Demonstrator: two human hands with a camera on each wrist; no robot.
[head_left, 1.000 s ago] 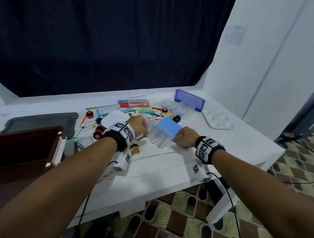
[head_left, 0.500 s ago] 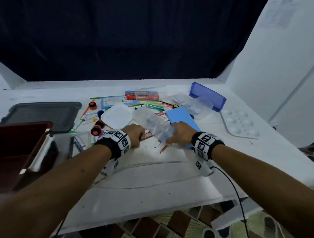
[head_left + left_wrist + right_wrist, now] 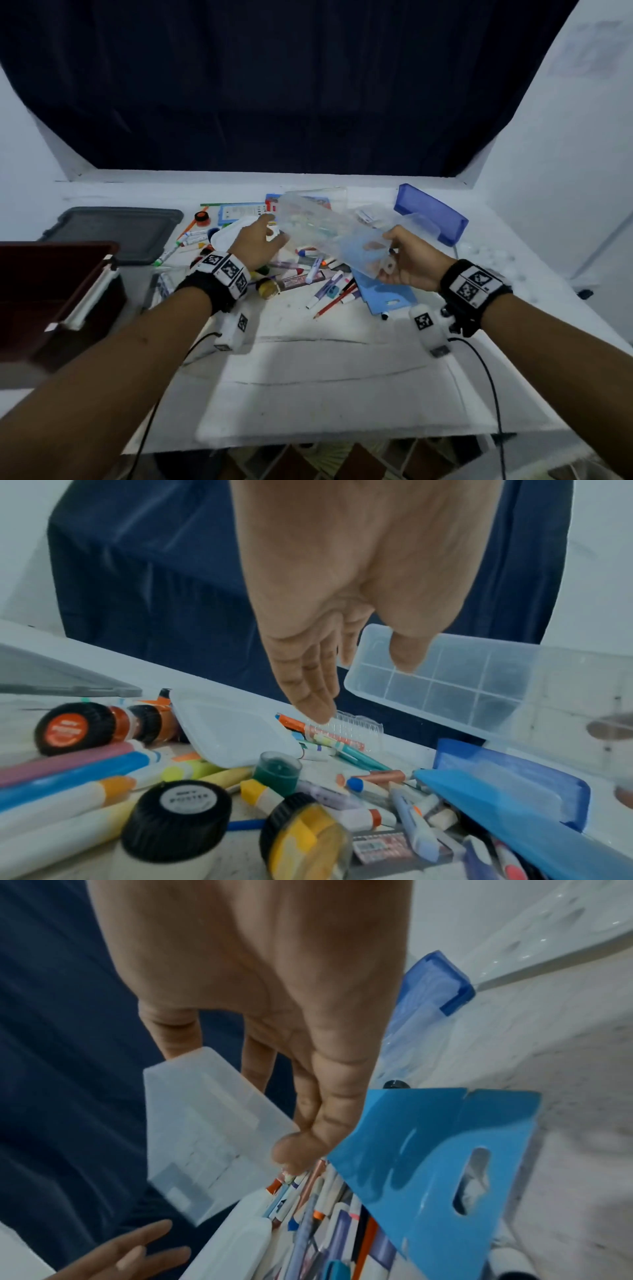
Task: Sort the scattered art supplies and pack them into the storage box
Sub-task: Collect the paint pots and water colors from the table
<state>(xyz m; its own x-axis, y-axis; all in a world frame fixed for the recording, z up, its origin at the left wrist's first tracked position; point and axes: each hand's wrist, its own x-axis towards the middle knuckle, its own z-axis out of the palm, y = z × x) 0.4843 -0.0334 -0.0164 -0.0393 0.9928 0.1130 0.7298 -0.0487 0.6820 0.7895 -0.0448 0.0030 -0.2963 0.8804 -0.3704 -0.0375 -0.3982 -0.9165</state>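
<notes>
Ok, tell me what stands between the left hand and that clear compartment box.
Nothing visible. The left hand is open right beside the end of the clear compartment box, which the right hand holds raised; the markers lie below both.

Head view down over table (image 3: 342, 377), wrist views close, sharing marker pile (image 3: 377, 791)

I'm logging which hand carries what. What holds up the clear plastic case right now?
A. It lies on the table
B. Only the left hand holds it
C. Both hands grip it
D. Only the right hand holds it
D: the right hand grips one end of the clear plastic case, which is lifted over the supplies, while the left hand is open beside it, fingers straight.
</notes>
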